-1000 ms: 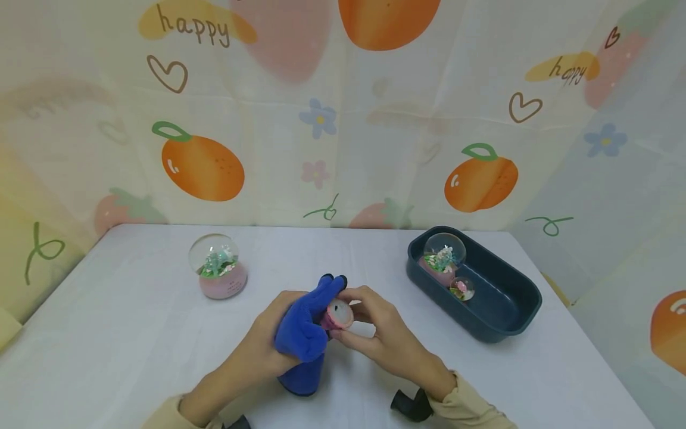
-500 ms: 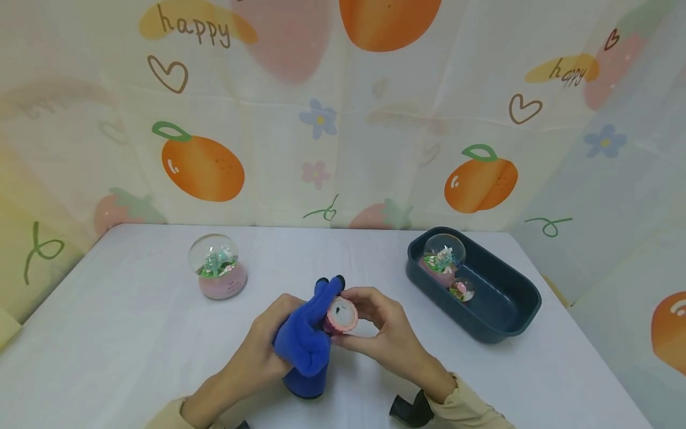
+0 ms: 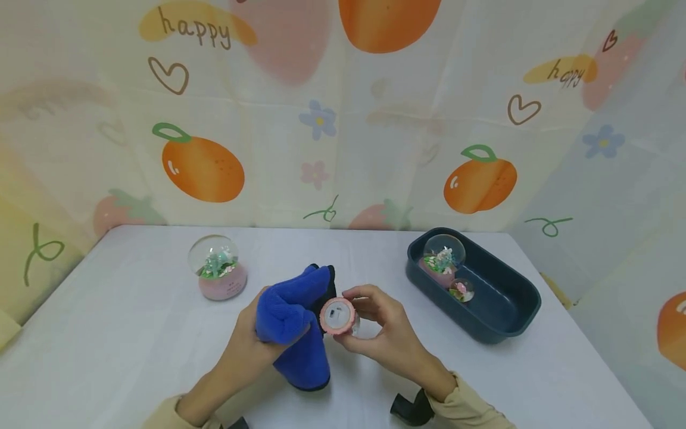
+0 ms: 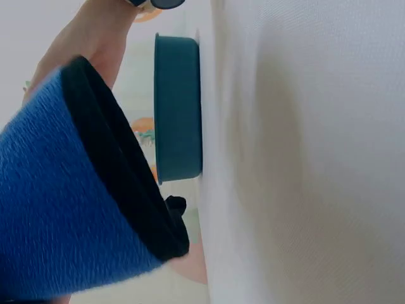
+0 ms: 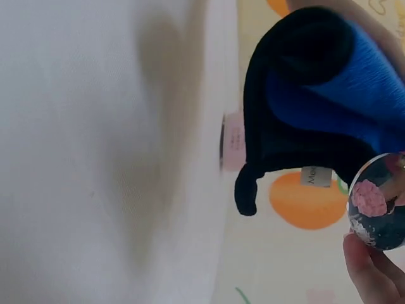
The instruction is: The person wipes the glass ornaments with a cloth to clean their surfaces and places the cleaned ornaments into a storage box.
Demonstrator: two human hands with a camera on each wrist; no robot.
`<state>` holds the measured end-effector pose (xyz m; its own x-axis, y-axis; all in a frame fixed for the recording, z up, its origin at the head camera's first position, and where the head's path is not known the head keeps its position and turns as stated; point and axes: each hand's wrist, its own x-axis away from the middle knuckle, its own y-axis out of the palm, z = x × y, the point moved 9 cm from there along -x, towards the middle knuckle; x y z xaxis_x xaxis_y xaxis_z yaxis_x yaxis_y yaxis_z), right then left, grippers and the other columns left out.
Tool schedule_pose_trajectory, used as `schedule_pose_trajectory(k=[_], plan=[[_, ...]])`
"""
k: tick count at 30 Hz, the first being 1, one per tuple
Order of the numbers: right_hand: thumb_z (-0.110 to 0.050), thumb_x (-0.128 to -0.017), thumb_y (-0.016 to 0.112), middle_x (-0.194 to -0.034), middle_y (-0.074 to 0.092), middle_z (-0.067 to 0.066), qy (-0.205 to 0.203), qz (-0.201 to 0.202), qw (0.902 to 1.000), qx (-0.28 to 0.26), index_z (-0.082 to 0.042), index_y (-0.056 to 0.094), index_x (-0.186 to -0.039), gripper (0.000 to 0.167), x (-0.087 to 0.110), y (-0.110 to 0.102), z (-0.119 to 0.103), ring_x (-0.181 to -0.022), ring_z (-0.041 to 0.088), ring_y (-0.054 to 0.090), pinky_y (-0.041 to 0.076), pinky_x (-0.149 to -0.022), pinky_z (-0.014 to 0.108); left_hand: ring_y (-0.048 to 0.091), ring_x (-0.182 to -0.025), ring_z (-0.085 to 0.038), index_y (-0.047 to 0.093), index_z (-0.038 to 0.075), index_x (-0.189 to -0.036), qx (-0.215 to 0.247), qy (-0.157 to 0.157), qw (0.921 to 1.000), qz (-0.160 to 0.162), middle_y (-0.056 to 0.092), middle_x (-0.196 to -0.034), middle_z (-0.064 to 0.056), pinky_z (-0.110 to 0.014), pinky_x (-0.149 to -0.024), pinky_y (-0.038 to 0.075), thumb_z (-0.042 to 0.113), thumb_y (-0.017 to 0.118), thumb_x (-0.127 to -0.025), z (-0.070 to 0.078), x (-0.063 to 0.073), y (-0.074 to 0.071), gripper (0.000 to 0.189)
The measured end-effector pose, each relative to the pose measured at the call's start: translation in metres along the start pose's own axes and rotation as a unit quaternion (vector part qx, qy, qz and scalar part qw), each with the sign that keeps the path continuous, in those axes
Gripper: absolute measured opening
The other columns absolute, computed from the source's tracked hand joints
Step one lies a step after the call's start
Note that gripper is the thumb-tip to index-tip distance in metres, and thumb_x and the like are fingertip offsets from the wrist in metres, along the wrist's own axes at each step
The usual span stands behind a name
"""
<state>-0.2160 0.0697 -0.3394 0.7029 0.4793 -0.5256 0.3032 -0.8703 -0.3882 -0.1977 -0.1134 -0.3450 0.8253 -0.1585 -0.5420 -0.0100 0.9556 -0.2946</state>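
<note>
My left hand (image 3: 254, 336) grips a folded blue cloth (image 3: 292, 310) with black edging, its lower part hanging down over the table. In the right wrist view a small white label and a black loop show on the cloth's edge. Right beside the cloth, my right hand (image 3: 377, 319) holds a small snow globe (image 3: 337, 316) between thumb and fingers. The globe's pink-rimmed white base faces the head camera. Its clear dome, with a pink flower inside, shows in the right wrist view (image 5: 373, 202).
A dark blue tray (image 3: 501, 310) stands at the right, holding a larger snow globe (image 3: 443, 259) and a small one (image 3: 462, 289). Another pink-based snow globe (image 3: 220, 268) is at the back left of the white table (image 3: 134, 333). Black straps (image 3: 412, 408) hang by the wrists.
The left hand has shifted slightly left and up, and the cloth's black edge has come round beside the globe. The small snow globe has turned so its base faces the head camera.
</note>
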Motion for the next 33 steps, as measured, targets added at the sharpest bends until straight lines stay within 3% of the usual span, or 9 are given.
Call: schedule_pose_trajectory(k=[4, 8, 13, 17, 24, 33], plan=[[0.002, -0.075, 0.082, -0.113, 0.069, 0.011, -0.017, -0.008, 0.9997, 0.015, -0.006, 0.059, -0.12, 0.051, 0.001, 0.001, -0.002, -0.105, 0.017, 0.069, 0.058, -0.089, 0.031, 0.061, -0.117, -0.005, 0.049, 0.005, -0.138, 0.017, -0.046, 0.9978, -0.045, 0.063, -0.131, -0.012, -0.025, -0.096, 0.05, 0.004, 0.074, -0.085, -0.004, 0.001, 0.006, 0.058], [0.0, -0.077, 0.081, -0.113, 0.069, 0.011, -0.061, -0.021, 0.9972, 0.038, -0.007, 0.064, -0.12, 0.047, 0.001, 0.003, -0.009, -0.105, 0.018, 0.067, 0.058, -0.087, 0.032, 0.06, -0.117, -0.008, 0.046, 0.005, -0.14, 0.046, -0.069, 0.9914, -0.101, 0.061, -0.133, -0.014, -0.027, -0.096, 0.05, 0.008, 0.071, -0.087, -0.008, 0.003, 0.018, 0.059], [-0.001, -0.076, 0.082, -0.114, 0.067, 0.008, -0.11, -0.043, 0.9903, 0.073, -0.006, 0.068, -0.119, 0.045, 0.002, 0.009, -0.017, -0.105, 0.018, 0.064, 0.056, -0.088, 0.028, 0.06, -0.116, -0.011, 0.047, 0.013, -0.137, 0.054, -0.063, 0.9877, -0.133, 0.061, -0.132, -0.006, -0.028, -0.097, 0.05, 0.011, 0.075, -0.087, -0.012, 0.005, 0.029, 0.058], [0.0, -0.077, 0.082, -0.116, 0.065, 0.009, -0.138, -0.068, 0.9848, 0.081, -0.004, 0.069, -0.118, 0.043, 0.004, 0.015, -0.02, -0.105, 0.018, 0.062, 0.055, -0.087, 0.027, 0.062, -0.111, -0.01, 0.052, 0.015, -0.132, 0.034, -0.044, 0.9905, -0.126, 0.065, -0.124, -0.002, -0.029, -0.096, 0.051, 0.012, 0.079, -0.083, -0.01, 0.005, 0.029, 0.056], [-0.002, -0.077, 0.083, -0.111, 0.065, 0.008, -0.137, -0.086, 0.9841, 0.074, -0.007, 0.063, -0.12, 0.048, 0.006, 0.018, -0.019, -0.099, 0.016, 0.063, 0.058, -0.083, 0.027, 0.064, -0.096, -0.007, 0.06, 0.012, -0.117, 0.01, 0.023, 0.9973, -0.069, 0.069, -0.105, -0.001, -0.026, -0.087, 0.052, -0.003, 0.078, -0.078, 0.003, 0.003, 0.017, 0.046], [0.0, -0.073, 0.084, -0.115, 0.062, 0.01, -0.11, -0.076, 0.988, 0.079, -0.009, 0.06, -0.115, 0.05, 0.004, 0.014, -0.015, -0.106, 0.022, 0.064, 0.059, -0.08, 0.024, 0.062, -0.1, -0.004, 0.059, 0.008, -0.118, -0.019, -0.001, 0.9993, -0.034, 0.069, -0.108, -0.004, -0.026, -0.09, 0.052, -0.012, 0.068, -0.078, 0.001, 0.003, 0.009, 0.045]])
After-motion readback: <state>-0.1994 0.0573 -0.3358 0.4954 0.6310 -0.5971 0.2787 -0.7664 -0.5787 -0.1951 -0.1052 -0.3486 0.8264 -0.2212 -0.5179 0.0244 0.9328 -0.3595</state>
